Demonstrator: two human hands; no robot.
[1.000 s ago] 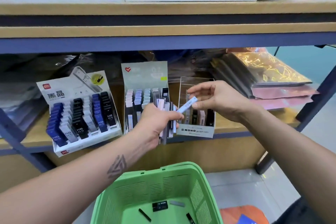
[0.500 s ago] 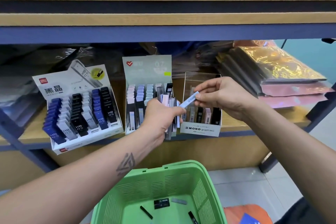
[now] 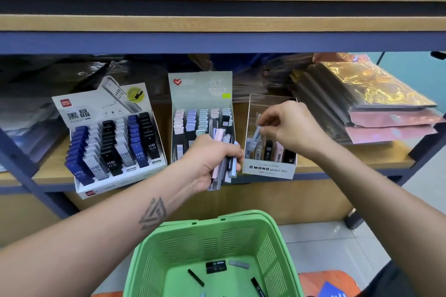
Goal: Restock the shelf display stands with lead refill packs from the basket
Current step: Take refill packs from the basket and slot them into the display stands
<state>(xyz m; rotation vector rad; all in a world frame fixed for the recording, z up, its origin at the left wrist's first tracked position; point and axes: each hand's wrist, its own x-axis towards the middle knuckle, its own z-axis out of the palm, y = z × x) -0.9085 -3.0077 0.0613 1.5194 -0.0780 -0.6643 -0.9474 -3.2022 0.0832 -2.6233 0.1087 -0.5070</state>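
A pale blue lead refill pack [image 3: 255,138] is sitting tilted in the left end of the clear MONO stand [image 3: 269,169], touching the packs already standing there. The right hand [image 3: 288,130] is pinching the top of this pack with its thumb and fingertips. The stand is sitting on the wooden shelf [image 3: 350,160], at the front edge.

Just left of it, the left hand [image 3: 212,160] is gripping a bunch of packs [image 3: 224,164], pink, grey and pale blue, with its fingers curled tight around them. This hand is hanging in front of the middle stand [image 3: 201,113], which is holding rows of pastel packs. Further left, the white stand [image 3: 108,137] is holding blue, black and grey packs marked HB 0.5.

Below the hands, the green basket [image 3: 268,246] is holding a few more packs [image 3: 216,266] on its floor. To the right on the shelf, a pile of shiny folders [image 3: 376,103] is lying flat.
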